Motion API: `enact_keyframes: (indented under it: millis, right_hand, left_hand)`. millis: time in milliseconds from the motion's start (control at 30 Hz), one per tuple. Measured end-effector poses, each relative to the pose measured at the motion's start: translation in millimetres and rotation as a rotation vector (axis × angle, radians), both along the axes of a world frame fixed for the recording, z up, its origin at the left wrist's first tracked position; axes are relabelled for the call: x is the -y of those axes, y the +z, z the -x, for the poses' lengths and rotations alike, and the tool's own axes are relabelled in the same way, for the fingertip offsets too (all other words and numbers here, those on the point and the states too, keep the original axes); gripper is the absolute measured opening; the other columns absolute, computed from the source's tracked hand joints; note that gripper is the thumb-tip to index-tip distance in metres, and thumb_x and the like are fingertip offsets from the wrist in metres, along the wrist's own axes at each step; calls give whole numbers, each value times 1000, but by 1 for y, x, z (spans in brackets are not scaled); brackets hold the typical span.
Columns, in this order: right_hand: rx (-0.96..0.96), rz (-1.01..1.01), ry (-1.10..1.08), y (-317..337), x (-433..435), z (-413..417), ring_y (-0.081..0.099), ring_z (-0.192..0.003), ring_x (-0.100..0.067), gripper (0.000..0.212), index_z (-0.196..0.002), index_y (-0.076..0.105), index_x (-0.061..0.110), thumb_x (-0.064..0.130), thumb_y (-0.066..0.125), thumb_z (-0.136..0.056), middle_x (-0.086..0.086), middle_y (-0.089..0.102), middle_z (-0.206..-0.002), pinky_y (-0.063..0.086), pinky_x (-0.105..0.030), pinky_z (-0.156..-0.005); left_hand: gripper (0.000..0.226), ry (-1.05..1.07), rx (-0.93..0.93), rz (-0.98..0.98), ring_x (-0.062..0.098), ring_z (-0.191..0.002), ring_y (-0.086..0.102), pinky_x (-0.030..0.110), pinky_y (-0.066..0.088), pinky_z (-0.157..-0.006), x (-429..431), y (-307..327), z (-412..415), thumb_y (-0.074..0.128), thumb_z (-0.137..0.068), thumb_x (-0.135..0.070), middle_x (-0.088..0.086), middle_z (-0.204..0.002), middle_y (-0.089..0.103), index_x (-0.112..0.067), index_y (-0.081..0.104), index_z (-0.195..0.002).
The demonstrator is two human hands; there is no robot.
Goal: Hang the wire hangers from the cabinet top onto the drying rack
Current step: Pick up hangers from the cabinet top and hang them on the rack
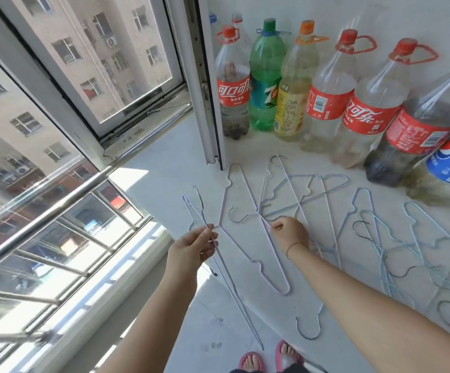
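Several thin wire hangers lie spread over the white cabinet top. My left hand pinches a pale blue wire hanger seen edge-on, lifted off the surface and slanting down toward the floor. My right hand is curled over the crossing wires of a lilac hanger and a grey-blue hanger lying on the top. More light blue hangers lie in a tangle to the right. A steel drying rack bar runs diagonally at the left, by the window.
A row of large plastic soda bottles stands along the back wall. An open window frame juts over the cabinet top. Window bars lie below the rack bar. My sandalled feet stand on the tiled floor.
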State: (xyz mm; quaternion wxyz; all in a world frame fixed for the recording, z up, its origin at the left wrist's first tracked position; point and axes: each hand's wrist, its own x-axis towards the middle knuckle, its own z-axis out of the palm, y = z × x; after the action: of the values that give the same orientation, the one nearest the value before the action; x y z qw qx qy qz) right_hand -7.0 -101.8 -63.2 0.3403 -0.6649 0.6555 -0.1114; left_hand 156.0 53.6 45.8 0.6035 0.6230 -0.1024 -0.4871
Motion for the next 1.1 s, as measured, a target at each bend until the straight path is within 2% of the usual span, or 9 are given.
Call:
enact_keyframes:
  millis: [167, 267, 367, 433, 533, 733, 933, 1100]
  right_hand:
    - [109, 12, -65, 15, -1, 5, 63, -81, -22, 13, -79, 72, 13, 12, 59, -79, -1, 71, -82, 46, -25, -69]
    - [322, 39, -114, 32, 0, 12, 60, -74, -17, 6, -79, 71, 10, 9, 65, -79, -3, 66, -75, 45, -21, -68]
    - [538, -3, -171, 52, 1, 19, 57, -62, -10, 11, -89, 70, 2, 6, 67, -79, -6, 64, -73, 44, -7, -53]
    - [655, -77, -210, 66, 0, 20, 54, -51, -3, 13, -93, 69, 3, 6, 66, -81, -1, 64, -65, 43, -6, -47]
    - [828, -170, -220, 89, -7, 17, 49, -45, -1, 5, -80, 68, 11, 8, 65, -82, 9, 63, -50, 43, -10, -46]
    - [1001, -284, -29, 138, -52, -2, 51, -50, -7, 6, -76, 66, 13, 11, 65, -81, 5, 63, -55, 44, -15, -51]
    - [1057, -364, 196, 181, -118, -7, 51, -50, -7, 2, -82, 66, 9, 9, 64, -81, 1, 62, -59, 44, -16, -49]
    - [1086, -449, 351, 206, -184, 3, 53, -53, -10, 6, -84, 67, 9, 11, 66, -78, -1, 64, -62, 46, -18, -51]
  left_hand:
    - [14, -5, -9, 9, 13, -63, 60, 20, 53, -64, 1, 3, -3, 63, -88, -11, 4, -77, 68, -6, 70, -98]
    - [12, -25, 5, 19, 10, -60, 62, 19, 53, -61, 3, 7, -5, 61, -88, -10, 3, -76, 68, -7, 70, -96]
    - [13, -40, 21, 38, 9, -57, 62, 18, 53, -61, 4, 14, -6, 63, -86, -8, 4, -74, 66, -6, 69, -98]
    - [16, -48, 29, 67, 10, -58, 62, 19, 53, -64, 2, 21, -8, 63, -85, -4, 3, -71, 64, -5, 68, -100]
    - [20, -46, 55, 100, 13, -61, 60, 20, 54, -67, -6, 31, -11, 63, -84, -2, 5, -72, 60, -3, 67, -104]
    - [17, 53, 98, 156, 8, -58, 62, 18, 52, -60, -48, 54, -12, 62, -84, -3, 2, -72, 66, -8, 69, -99]
    - [15, 203, 153, 205, 13, -64, 59, 24, 49, -68, -123, 78, -1, 61, -86, -3, 2, -73, 67, -9, 69, -97]
    - [14, 336, 187, 263, 9, -56, 57, 18, 51, -59, -207, 102, 18, 56, -88, -1, -1, -64, 67, -7, 68, -95]
